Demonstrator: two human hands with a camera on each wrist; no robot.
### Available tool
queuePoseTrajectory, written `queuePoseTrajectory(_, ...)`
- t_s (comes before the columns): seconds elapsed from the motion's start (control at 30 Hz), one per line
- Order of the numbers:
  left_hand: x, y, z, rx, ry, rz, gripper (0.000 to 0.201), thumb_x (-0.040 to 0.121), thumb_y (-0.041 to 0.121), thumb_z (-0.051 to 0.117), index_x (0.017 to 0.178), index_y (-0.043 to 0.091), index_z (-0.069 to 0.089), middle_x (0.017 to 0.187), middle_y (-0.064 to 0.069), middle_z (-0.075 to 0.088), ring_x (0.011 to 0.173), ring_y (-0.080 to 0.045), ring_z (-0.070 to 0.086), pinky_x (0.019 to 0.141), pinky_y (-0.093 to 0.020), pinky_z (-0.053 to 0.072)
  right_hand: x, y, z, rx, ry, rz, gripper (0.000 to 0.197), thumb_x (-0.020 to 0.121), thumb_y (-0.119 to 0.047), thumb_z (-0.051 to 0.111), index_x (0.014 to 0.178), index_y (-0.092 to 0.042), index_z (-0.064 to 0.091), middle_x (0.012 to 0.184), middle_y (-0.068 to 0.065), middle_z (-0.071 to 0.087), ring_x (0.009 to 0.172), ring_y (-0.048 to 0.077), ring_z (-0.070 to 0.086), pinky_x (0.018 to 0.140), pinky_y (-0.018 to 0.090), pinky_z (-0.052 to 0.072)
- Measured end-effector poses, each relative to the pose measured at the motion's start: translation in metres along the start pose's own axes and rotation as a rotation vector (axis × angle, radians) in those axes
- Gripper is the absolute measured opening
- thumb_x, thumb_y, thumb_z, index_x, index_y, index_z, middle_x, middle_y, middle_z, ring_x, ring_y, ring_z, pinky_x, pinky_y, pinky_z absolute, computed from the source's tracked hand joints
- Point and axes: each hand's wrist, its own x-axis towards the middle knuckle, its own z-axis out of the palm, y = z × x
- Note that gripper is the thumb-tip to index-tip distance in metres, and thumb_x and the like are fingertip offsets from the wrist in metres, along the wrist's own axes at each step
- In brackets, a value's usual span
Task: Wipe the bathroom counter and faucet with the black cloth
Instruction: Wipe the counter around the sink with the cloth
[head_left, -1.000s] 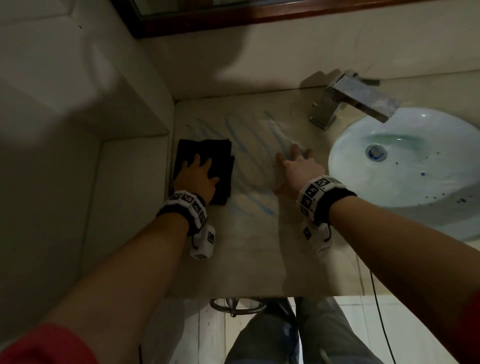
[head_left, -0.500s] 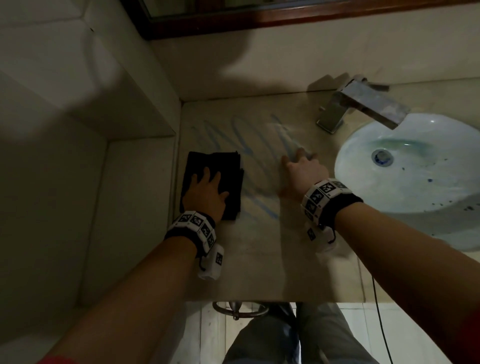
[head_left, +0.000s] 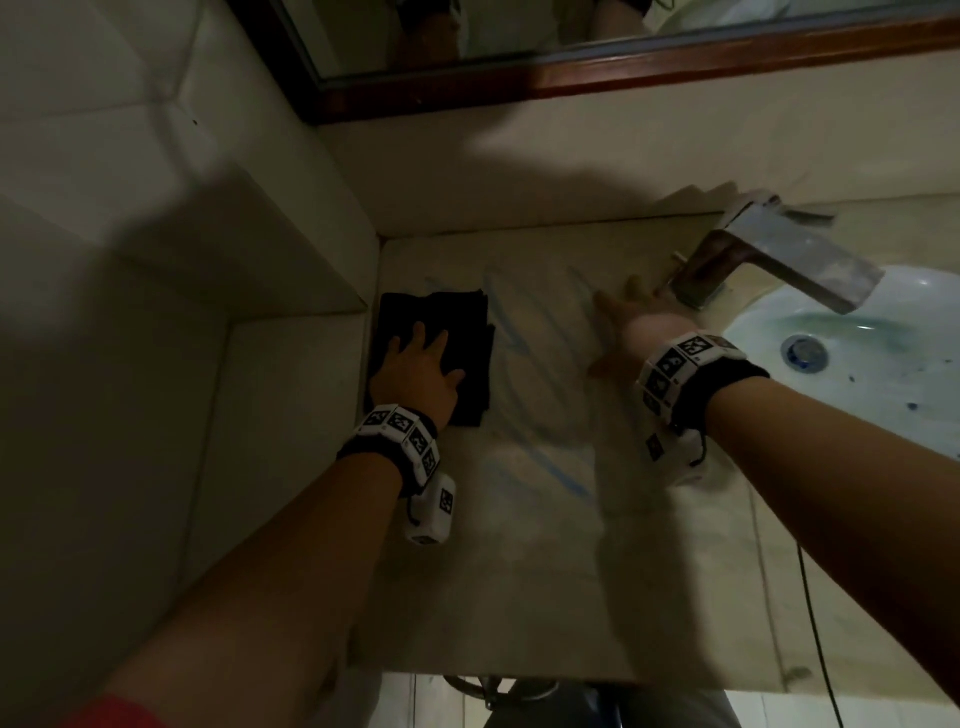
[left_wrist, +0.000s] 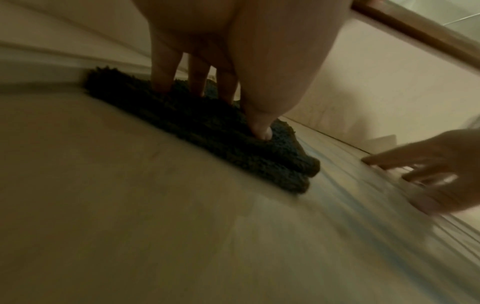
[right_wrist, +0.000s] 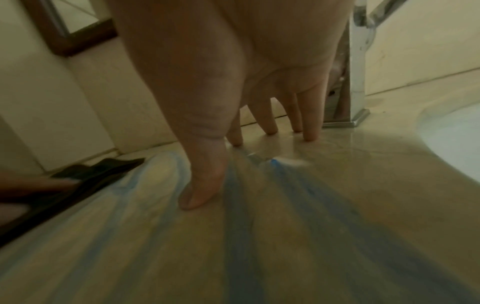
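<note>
1. Black cloth (head_left: 435, 340): folded to a rough rectangle, thick nubby terry pile, layered edges visible at the near corner in left wrist view (left_wrist: 291, 168). Lies flat on the counter's far-left corner, close to the side wall.
2. Counter (head_left: 519, 545): smooth beige stone-look slab, glossy, w/ blue streaks (right_wrist: 241, 216) smeared across the middle, between the hands.
3. Faucet (head_left: 779, 254): squared chrome body, flat angular spout reaching over the sink (head_left: 883, 374), a white oval basin w/ round drain and blue specks.
4. Left hand (head_left: 415, 371): flat on top of cloth, fingers straight and spread, tips and thumb (left_wrist: 259, 129) pressing into the pile. No pinch, nothing curled round it.
5. Right hand (head_left: 631, 325): holds nothing. Fingers extended and splayed, fingertips (right_wrist: 309, 133) touching bare counter just beside faucet base, thumb down on a blue streak.
6. Hands well apart; cloth is under left only.
7. Mirror (head_left: 571, 31) w/ dark wood frame on back wall above counter. Marker bands on both wrists.
</note>
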Motion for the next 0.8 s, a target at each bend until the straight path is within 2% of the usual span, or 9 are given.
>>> queuePoseTrajectory(0.1, 0.018, 0.003, -0.008, 0.028, -0.015, -0.008, 0.062, 0.098, 0.047, 0.044, 0.153, 0.031, 0.02, 0.162, -0.003, 0.009, 0.146, -0.034, 0.013, 0.116, -0.046, 0.026, 0.004, -0.002, -0.001, -0.01, -0.007, 0.001, 0.102, 0.07, -0.056, 0.08, 0.151, -0.033, 0.022, 0.155, 0.011, 0.018, 0.136, 0.045, 0.028, 0.105, 0.056, 0.04)
queuePoseTrajectory(0.27, 0.057, 0.011, -0.026, 0.066, -0.058, -0.003, 0.064, 0.099, 0.047, 0.042, 0.154, 0.029, 0.015, 0.162, -0.004, 0.006, 0.146, -0.036, 0.012, 0.117, -0.045, 0.022, 0.009, 0.001, 0.005, -0.009, -0.006, 0.002, 0.101, 0.069, -0.059, 0.078, 0.149, -0.037, 0.019, 0.154, 0.009, 0.013, 0.137, 0.042, 0.025, 0.104, 0.056, 0.04)
queuePoseTrajectory(0.43, 0.087, 0.024, -0.045, 0.067, -0.038, 0.01, 0.062, 0.099, 0.044, 0.044, 0.153, 0.025, 0.021, 0.162, -0.009, 0.01, 0.144, -0.037, 0.019, 0.115, -0.048, 0.027, 0.012, 0.002, 0.005, -0.019, -0.005, 0.015, 0.102, 0.069, -0.059, 0.079, 0.149, -0.039, 0.018, 0.155, 0.007, 0.011, 0.138, 0.041, 0.024, 0.105, 0.054, 0.04)
queuePoseTrajectory(0.57, 0.05, 0.029, -0.022, 0.071, -0.022, 0.025, 0.062, 0.098, 0.045, 0.045, 0.153, 0.025, 0.024, 0.161, -0.008, 0.014, 0.142, -0.037, 0.023, 0.11, -0.048, 0.034, 0.011, 0.0, 0.004, -0.013, -0.017, 0.013, 0.104, 0.071, -0.058, 0.078, 0.151, -0.038, 0.015, 0.158, 0.009, 0.006, 0.14, 0.044, 0.021, 0.105, 0.057, 0.039)
queuePoseTrajectory(0.67, 0.008, 0.032, 0.002, 0.079, -0.02, 0.034, 0.061, 0.098, 0.044, 0.046, 0.153, 0.026, 0.025, 0.162, -0.006, 0.012, 0.145, -0.036, 0.017, 0.11, -0.048, 0.035, 0.007, -0.001, 0.004, -0.024, -0.012, 0.008, 0.103, 0.071, -0.059, 0.077, 0.151, -0.037, 0.016, 0.157, 0.01, 0.007, 0.138, 0.043, 0.023, 0.105, 0.056, 0.038)
queuePoseTrajectory(0.8, 0.0, 0.032, 0.004, 0.059, -0.033, 0.028, 0.061, 0.098, 0.044, 0.046, 0.153, 0.028, 0.024, 0.162, -0.004, 0.01, 0.146, -0.035, 0.014, 0.111, -0.048, 0.034, 0.004, -0.002, 0.003, -0.013, 0.004, 0.008, 0.101, 0.071, -0.058, 0.077, 0.15, -0.036, 0.019, 0.156, 0.01, 0.01, 0.136, 0.041, 0.025, 0.103, 0.054, 0.041)
